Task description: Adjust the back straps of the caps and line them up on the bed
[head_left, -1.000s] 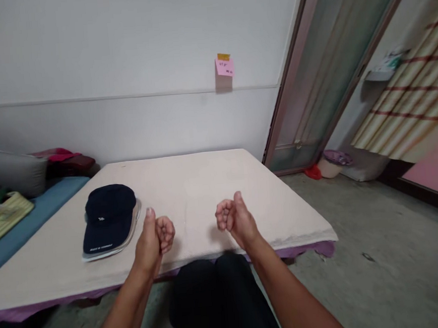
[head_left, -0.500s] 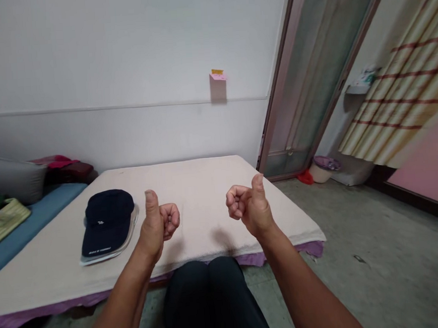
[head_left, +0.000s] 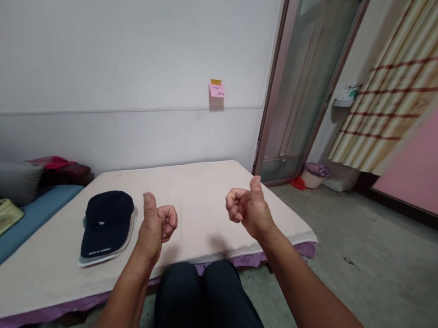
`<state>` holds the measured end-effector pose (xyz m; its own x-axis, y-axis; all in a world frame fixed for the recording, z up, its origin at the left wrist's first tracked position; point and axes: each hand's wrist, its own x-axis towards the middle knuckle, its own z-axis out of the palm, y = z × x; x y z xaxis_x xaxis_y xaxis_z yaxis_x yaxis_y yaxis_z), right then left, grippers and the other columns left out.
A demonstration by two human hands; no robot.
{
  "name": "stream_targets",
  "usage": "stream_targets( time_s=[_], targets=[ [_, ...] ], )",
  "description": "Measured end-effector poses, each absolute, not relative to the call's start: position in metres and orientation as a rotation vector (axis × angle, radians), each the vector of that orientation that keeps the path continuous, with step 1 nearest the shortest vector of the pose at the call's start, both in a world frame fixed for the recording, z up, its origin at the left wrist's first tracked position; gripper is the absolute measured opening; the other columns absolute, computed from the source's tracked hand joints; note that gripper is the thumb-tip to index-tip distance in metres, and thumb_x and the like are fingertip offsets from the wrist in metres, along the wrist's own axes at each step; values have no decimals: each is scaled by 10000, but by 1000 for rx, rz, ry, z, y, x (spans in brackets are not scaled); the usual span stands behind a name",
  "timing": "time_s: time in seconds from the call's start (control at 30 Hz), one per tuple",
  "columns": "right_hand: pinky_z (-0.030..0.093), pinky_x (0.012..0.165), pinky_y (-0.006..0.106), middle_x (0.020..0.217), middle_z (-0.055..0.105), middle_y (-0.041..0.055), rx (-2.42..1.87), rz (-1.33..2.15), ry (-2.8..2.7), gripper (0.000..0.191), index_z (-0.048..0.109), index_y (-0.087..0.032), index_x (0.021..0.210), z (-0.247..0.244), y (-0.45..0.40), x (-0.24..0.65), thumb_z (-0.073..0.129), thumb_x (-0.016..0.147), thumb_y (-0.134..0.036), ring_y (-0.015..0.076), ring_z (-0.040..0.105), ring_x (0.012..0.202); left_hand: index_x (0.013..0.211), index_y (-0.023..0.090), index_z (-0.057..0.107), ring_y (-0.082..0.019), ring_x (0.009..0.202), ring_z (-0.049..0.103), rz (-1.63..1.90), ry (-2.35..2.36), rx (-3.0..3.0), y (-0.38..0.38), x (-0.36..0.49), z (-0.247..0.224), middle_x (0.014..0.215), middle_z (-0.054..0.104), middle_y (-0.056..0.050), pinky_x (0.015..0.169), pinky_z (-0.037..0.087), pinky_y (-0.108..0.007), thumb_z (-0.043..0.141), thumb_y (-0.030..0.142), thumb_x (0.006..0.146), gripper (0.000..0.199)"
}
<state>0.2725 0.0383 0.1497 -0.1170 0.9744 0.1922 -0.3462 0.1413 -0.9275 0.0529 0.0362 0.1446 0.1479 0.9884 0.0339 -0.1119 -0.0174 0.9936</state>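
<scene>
Cream cover: navy cap
Wall: pink note
Floor: bin, purple liner inside
Grip: our left hand, right hand empty, curled closed, thumbs up

At the bottom centre of the frame, the person wears dark trousers, a deep blue-green that sinks to near black between the legs and along the lower edge. The cloth looks plain and smooth, rounded over both knees, with a fainter, lighter tone on top of each. The left forearm and right forearm are bare, slim at the wrist and broader towards the lower edge. The left grip and right grip are bare hands, with creases at the finger joints.
</scene>
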Motion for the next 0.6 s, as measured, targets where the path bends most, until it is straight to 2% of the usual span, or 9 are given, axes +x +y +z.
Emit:
stream_targets(
  time_s=[0.07, 0.17, 0.27, 0.3, 0.37, 0.43, 0.5, 0.53, 0.6],
  targets=[
    [215, 385, 200, 446, 418, -28, -775, 1318, -1137, 779, 536, -142, 564, 149, 38, 269, 233, 732, -839, 49, 315, 345, 490, 182, 430, -63, 368, 150, 1174, 1007, 1229, 37, 49, 140, 392, 272, 60, 400, 71, -220, 104, 792, 759, 742],
    [273, 412, 205, 493, 466, -15, -836, 1267, -1156, 728, 557, -144, 616, 134, 45, 264, 262, 778, -790, 66, 384, 379, 539, 189, 443, -73, 366, 233, 1178, 1131, 1310, 43, 44, 119, 409, 325, 62, 387, 143, -202, 294, 677, 827, 586],
    [382, 490, 241, 611, 572, 35, -1039, 1131, -1257, 669, 590, -146, 734, 93, 55, 258, 294, 809, -741, 133, 540, 510, 662, 190, 526, -116, 417, 432, 1139, 1351, 1449, 49, 41, 72, 536, 521, 18, 398, 306, -221, 450, 491, 824, 351],
    [405, 523, 255, 639, 589, 47, -1134, 1013, -1324, 643, 594, -150, 751, 73, 57, 257, 306, 818, -721, 155, 567, 563, 772, 187, 574, -146, 485, 521, 1118, 1383, 1521, 49, 39, 50, 655, 613, -18, 442, 392, -249, 436, 423, 829, 279],
    [430, 626, 283, 672, 604, 60, -1353, 665, -1484, 515, 593, -159, 718, 28, 54, 255, 396, 842, -619, 187, 585, 666, 892, 187, 609, -205, 729, 647, 1110, 1457, 1612, 47, 36, -1, 860, 692, -77, 680, 510, -333, 413, 300, 815, 238],
    [430, 718, 308, 749, 635, 85, -1558, 388, -1585, 380, 611, -159, 746, -20, 45, 255, 445, 856, -483, 215, 599, 753, 982, 202, 631, -243, 1030, 620, 1050, 1547, 1772, 42, 34, -57, 1056, 693, -106, 922, 454, -383, 427, 238, 814, 266],
    [430, 741, 314, 799, 669, 104, -1771, 298, -1681, 245, 637, -161, 749, -61, 31, 259, 502, 822, -353, 239, 623, 794, 1025, 226, 660, -292, 1151, 562, 769, 1645, 2116, 38, 35, -111, 1175, 664, -119, 1021, 377, -444, 487, 186, 784, 299],
    [430, 750, 316, 837, 685, 112, -1853, 284, -1730, 204, 653, -164, 778, -77, 25, 263, 516, 809, -313, 252, 634, 827, 998, 234, 684, -316, 1155, 560, 533, 1578, 2318, 37, 38, -134, 1156, 674, -125, 1051, 340, -468, 531, 163, 753, 298],
    [434, 744, 309, 874, 700, 113, -1965, 279, -1773, 192, 666, -169, 821, -96, 16, 272, 495, 815, -254, 255, 647, 854, 840, 238, 727, -305, 952, 665, 219, 1460, 2482, 37, 45, -168, 896, 743, -118, 1017, 372, -478, 521, 91, 746, 270]
  ],
)
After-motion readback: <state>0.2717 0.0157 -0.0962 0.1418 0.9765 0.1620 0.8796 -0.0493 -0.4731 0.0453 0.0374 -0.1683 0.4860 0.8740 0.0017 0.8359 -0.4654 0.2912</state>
